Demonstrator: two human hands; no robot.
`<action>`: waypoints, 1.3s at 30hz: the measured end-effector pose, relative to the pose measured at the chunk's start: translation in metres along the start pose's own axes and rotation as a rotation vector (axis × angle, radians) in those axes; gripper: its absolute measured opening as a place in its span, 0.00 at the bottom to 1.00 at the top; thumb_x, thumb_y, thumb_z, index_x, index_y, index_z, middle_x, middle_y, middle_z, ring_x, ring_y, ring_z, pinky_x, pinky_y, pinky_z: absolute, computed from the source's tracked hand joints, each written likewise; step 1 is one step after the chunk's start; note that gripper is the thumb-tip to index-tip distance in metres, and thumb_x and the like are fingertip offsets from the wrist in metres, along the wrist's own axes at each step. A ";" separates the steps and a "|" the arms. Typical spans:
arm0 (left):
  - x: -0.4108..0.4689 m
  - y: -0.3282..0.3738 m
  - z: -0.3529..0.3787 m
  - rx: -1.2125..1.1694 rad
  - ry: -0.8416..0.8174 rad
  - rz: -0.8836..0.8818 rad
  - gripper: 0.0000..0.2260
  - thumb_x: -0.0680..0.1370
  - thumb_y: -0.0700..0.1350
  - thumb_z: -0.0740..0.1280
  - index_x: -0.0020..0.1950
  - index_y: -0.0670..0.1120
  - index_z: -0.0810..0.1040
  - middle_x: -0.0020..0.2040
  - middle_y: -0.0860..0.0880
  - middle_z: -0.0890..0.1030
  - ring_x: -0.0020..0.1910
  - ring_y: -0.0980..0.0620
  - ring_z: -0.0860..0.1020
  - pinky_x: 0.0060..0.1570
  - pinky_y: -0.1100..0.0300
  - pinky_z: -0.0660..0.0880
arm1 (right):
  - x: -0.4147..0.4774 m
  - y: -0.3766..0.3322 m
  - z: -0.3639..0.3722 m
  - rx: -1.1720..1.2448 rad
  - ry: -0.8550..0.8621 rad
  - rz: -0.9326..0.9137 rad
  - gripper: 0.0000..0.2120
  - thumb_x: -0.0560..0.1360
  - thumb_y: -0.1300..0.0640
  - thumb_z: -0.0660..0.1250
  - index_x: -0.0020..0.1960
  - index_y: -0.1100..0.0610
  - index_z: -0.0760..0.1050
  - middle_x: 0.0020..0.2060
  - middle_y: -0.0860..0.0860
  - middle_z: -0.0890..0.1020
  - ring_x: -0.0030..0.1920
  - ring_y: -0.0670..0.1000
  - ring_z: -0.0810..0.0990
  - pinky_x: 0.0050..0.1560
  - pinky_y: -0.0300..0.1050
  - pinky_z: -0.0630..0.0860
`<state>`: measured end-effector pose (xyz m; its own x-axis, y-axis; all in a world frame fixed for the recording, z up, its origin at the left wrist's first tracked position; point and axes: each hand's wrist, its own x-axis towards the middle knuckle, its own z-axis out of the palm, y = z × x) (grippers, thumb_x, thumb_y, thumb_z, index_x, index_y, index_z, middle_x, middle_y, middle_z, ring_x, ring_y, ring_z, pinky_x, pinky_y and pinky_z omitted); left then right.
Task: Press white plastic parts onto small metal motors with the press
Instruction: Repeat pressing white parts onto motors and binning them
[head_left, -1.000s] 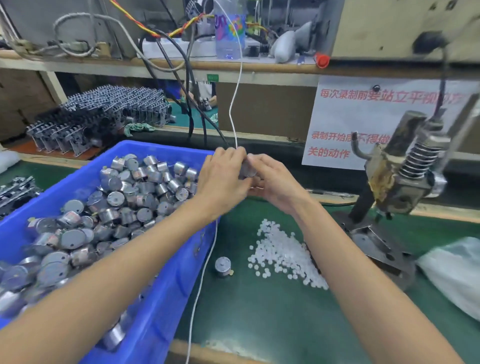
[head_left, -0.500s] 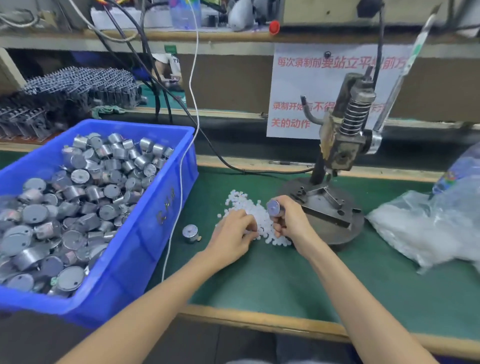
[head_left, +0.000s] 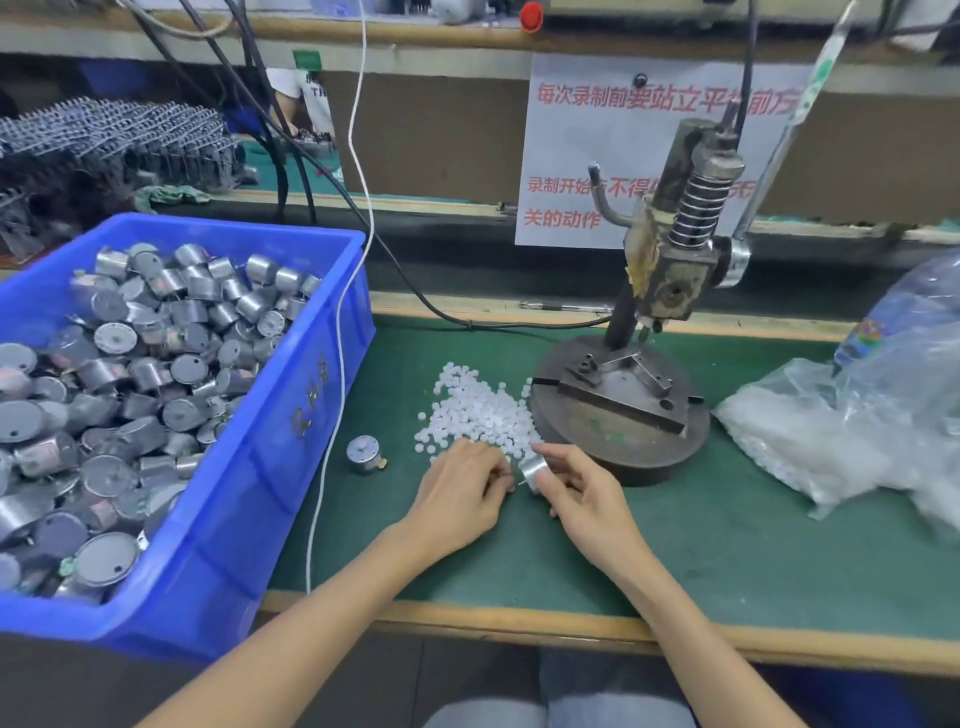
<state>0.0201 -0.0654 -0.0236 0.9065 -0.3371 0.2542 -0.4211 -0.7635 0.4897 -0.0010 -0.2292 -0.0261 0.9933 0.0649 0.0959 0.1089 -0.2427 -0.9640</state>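
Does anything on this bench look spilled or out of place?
One motor lies alone on the green mat, outside the blue bin that holds many more. The white parts sit in a loose heap against the press base, a few scattered off its edge. The right hand grips a second motor.

A white paper sign (head_left: 597, 150) printed with red Chinese characters hangs behind the green bench (head_left: 727, 545). Black cables (head_left: 291, 156) and a thin white cable (head_left: 358, 130) trail down from the shelf (head_left: 415, 39). A crumpled clear plastic bag (head_left: 883, 415) lies at right.
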 end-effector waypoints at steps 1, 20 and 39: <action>-0.001 0.000 0.000 -0.026 0.016 -0.004 0.04 0.77 0.44 0.64 0.45 0.45 0.77 0.43 0.51 0.77 0.45 0.51 0.69 0.45 0.62 0.63 | -0.001 0.002 0.001 -0.013 0.011 -0.013 0.11 0.77 0.60 0.66 0.54 0.46 0.74 0.43 0.46 0.81 0.41 0.42 0.80 0.39 0.38 0.75; -0.007 -0.007 0.004 -0.277 0.102 -0.111 0.14 0.74 0.39 0.66 0.58 0.49 0.74 0.42 0.61 0.77 0.44 0.58 0.66 0.49 0.65 0.63 | 0.010 0.010 0.013 -0.418 0.052 -0.302 0.06 0.75 0.65 0.68 0.51 0.64 0.76 0.45 0.50 0.79 0.44 0.30 0.74 0.44 0.24 0.66; -0.006 -0.009 0.006 -0.229 0.082 -0.029 0.11 0.73 0.36 0.66 0.53 0.46 0.77 0.47 0.54 0.78 0.48 0.51 0.70 0.49 0.61 0.63 | 0.004 0.003 0.020 -0.722 -0.022 -0.553 0.10 0.73 0.66 0.65 0.53 0.67 0.77 0.45 0.58 0.79 0.46 0.61 0.79 0.45 0.50 0.75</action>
<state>0.0184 -0.0595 -0.0344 0.9170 -0.2638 0.2991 -0.3987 -0.6243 0.6718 0.0029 -0.2105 -0.0330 0.7918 0.3690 0.4866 0.5753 -0.7180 -0.3917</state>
